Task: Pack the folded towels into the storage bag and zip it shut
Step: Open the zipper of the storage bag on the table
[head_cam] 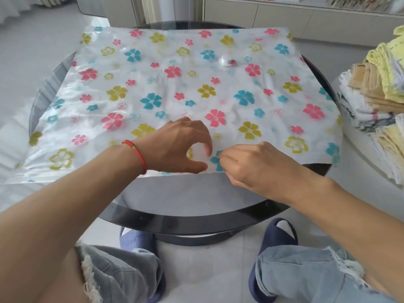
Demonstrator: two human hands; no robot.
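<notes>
A round, dark glass bench [185, 217] is seen from above, filling the middle of the view. Most of its top is covered by the storage bag [175, 88], a flat, translucent sheet printed with pink, blue and yellow-green flowers; its corners overhang the rim at 9 o'clock and 3 o'clock, and its near edge lies toward 6 o'clock. A stack of folded towels [376, 106] in white, tan and pale yellow is seen at 3 o'clock, on a separate pale surface just beside the bench and apart from the bag. None can be made out inside the bag.

Both forearms are extended from 6 o'clock to the bag's near edge. The left hand [177, 147] is laid over the plastic with its fingers [205, 141] curved downward and parted from the thumb, the tips touching the bag. Just beside it, the right hand [251, 165] is held at the same edge, its fingers curled together with the tips bunched against the thumb over a blue flower; whether the plastic is actually pinched cannot be told.

Frayed light denim shorts [122, 272] and dark blue slippers [277, 232] are seen below the bench at 6 o'clock. A red cord bracelet [137, 154] is worn on the left wrist. A small clear round valve [226, 61] with a red spot is set in the bag toward 1 o'clock.
</notes>
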